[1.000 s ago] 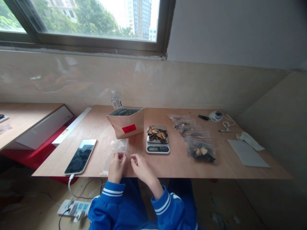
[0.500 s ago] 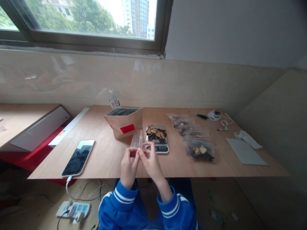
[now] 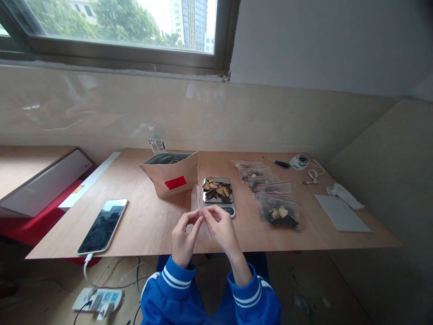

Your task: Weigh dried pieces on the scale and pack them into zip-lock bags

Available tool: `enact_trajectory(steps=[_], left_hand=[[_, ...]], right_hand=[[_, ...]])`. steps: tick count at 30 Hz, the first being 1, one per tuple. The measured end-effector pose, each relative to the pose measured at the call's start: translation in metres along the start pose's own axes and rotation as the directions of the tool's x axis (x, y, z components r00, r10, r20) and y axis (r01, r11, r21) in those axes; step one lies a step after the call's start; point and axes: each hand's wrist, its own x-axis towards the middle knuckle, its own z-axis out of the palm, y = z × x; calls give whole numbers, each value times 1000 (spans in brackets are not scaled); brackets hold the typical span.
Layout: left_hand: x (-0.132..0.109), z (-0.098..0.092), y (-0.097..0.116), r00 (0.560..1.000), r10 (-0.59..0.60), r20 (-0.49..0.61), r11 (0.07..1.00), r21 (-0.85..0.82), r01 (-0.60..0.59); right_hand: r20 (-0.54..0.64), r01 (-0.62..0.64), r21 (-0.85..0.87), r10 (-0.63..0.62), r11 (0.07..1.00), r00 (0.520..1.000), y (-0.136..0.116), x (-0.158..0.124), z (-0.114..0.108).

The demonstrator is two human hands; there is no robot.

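Both hands pinch a small clear zip bag (image 3: 200,204) with a red seal strip, held up just above the front edge of the wooden table (image 3: 142,221). My left hand (image 3: 183,238) grips its left side and my right hand (image 3: 223,230) grips its right side, fingers closed. Right behind the bag stands a small digital scale (image 3: 218,197) with dried dark and tan slices (image 3: 215,188) piled on its pan. A brown paper pouch (image 3: 171,178) with a red label stands open to the left of the scale.
A row of filled zip bags (image 3: 270,196) lies right of the scale. A phone (image 3: 102,220) on a cable lies at the left. A screwdriver (image 3: 277,162), a small round device (image 3: 299,161), a grey sheet (image 3: 341,213) and a bottle (image 3: 155,141) sit farther off.
The clear bag was lifted from the table left of the scale and brought to the middle in front of it. Both hands now hold it edge-on.
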Motion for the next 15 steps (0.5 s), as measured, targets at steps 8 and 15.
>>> enact_trajectory(steps=[8,15], left_hand=[[11,2,10,986,-140,-94,984,-125,127],[11,8,7,993,43,-105,998,56,-37]], right_hand=[[-227,-17,-199,-30,980,974,24,14,-65],[-109,208,-583,-329,785,938,44,36,-82]])
